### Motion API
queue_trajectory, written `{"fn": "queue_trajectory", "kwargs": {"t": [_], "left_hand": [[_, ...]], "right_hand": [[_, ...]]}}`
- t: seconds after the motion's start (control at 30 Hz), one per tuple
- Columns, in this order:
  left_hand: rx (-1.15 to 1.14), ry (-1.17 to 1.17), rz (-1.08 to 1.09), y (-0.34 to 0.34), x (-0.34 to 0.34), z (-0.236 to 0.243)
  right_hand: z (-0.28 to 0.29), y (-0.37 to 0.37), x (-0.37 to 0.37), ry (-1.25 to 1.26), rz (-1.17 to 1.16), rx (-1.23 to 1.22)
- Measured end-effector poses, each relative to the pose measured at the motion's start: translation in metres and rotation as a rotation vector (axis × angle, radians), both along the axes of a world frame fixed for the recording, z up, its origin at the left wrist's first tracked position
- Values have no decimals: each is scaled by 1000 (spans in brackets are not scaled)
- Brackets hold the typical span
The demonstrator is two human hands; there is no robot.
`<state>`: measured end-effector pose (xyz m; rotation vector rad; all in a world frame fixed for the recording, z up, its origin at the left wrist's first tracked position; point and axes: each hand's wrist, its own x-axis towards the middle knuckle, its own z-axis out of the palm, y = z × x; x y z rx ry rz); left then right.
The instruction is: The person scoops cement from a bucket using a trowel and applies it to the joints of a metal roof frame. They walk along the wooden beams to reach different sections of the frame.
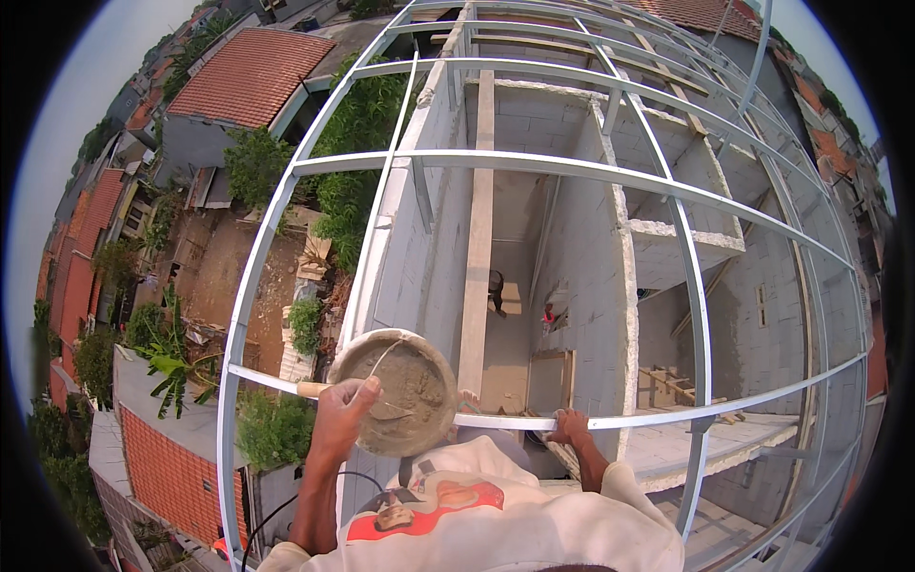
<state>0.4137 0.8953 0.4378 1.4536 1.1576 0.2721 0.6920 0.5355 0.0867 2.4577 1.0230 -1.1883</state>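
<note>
Far to the left lie tiled roofs (250, 74) and green trees (257, 162), seen from high above. Nearer the middle, the left hand (340, 412) is closed around a wooden handle (312, 389), thumb on top, at the rim of a round pan of wet grey mortar (400, 393). The pan sits against a thin metal rail (667, 416) that runs across in front of the person, part of a pale steel roof frame (534, 164). A bent wire handle (386, 355) arches over the mortar. Behind the pan a long wooden plank (477, 248) runs down into the rooms below, between grey block walls (591, 229). To the right, the right hand (573, 426) grips the same rail, fingers curled over it, holding nothing else. Further right stands an unfinished block wall top (686, 234).
</note>
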Motion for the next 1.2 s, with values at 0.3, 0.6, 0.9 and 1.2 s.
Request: {"fn": "queue_trajectory", "kwargs": {"t": [0.3, 0.6, 0.9, 1.2], "left_hand": [[254, 100, -454, 10, 64, -21], [318, 58, -779, 15, 91, -45], [333, -1, -51, 74, 0, -187], [378, 617, -872, 14, -84, -357]], "right_hand": [[286, 184, -41, 220, -25, 1446], [285, 218, -59, 433, -33, 950], [271, 199, -61, 451, -390, 746], [289, 161, -89, 502, -770, 831]]}}
